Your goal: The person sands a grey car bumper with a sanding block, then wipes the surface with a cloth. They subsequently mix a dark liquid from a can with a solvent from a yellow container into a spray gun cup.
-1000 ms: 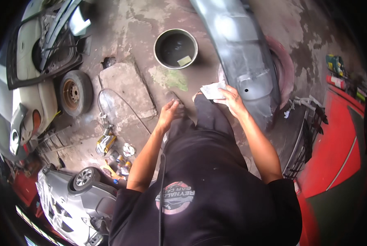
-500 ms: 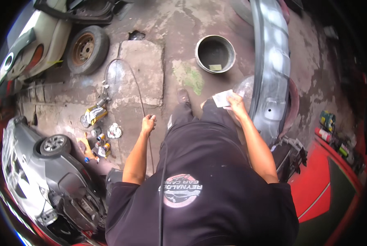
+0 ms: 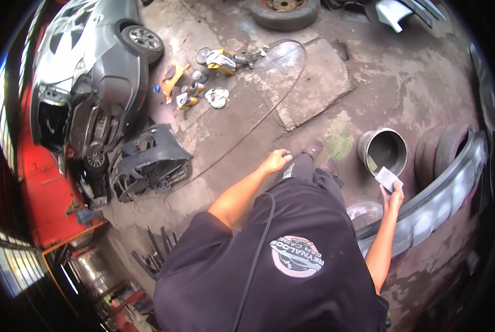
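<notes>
My right hand point(image 3: 392, 198) grips a light-grey rectangular pad point(image 3: 388, 180), thumb and fingers along its lower edge. The pad overlaps the near rim of a round grey bucket point(image 3: 401, 149) in view; whether they touch I cannot tell. A small yellowish block point(image 3: 372, 165) shows inside the bucket. My left hand point(image 3: 278, 160) hangs by my left thigh with its fingers curled in, and nothing shows in it. Just right of my right forearm, a long curved car bumper point(image 3: 424, 224), patched grey and white, leans against stacked tyres point(image 3: 444, 152).
A thin hose point(image 3: 253, 128) crosses the concrete floor to my left. Cans point(image 3: 192, 91), a crumpled white cloth point(image 3: 217, 98) and a yellow container point(image 3: 221, 61) lie beyond it. A black bumper point(image 3: 150, 160) and a grey car point(image 3: 106, 72) stand at left; a loose wheel point(image 3: 285, 14) lies far ahead.
My view has turned left, so the surroundings have swung clockwise. The bucket now appears farther right, close to my right hand, which still holds the pad. My left hand stays curled.
</notes>
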Demonstrator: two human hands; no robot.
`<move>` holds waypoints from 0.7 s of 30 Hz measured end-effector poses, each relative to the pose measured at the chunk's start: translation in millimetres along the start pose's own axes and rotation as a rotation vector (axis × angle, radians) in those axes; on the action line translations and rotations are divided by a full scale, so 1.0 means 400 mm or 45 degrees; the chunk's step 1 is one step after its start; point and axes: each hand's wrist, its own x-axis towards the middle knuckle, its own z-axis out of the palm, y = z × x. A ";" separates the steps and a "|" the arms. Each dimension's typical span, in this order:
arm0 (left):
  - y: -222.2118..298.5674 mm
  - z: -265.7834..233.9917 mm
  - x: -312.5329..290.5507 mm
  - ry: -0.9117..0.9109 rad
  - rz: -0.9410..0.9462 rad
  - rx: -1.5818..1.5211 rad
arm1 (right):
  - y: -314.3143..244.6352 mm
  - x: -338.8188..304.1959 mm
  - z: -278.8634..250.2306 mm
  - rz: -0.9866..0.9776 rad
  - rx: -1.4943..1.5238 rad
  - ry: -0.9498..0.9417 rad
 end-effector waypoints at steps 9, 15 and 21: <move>-0.320 -0.036 -0.274 0.327 -0.445 -0.193 | 0.010 0.311 -0.108 0.164 -0.175 0.184; -0.424 -0.148 -0.299 0.415 -0.637 -0.353 | 0.248 0.235 0.092 0.072 -1.194 -0.101; -0.460 -0.509 -0.064 0.615 -0.668 -0.156 | 0.415 0.079 0.449 -0.123 -1.658 -0.532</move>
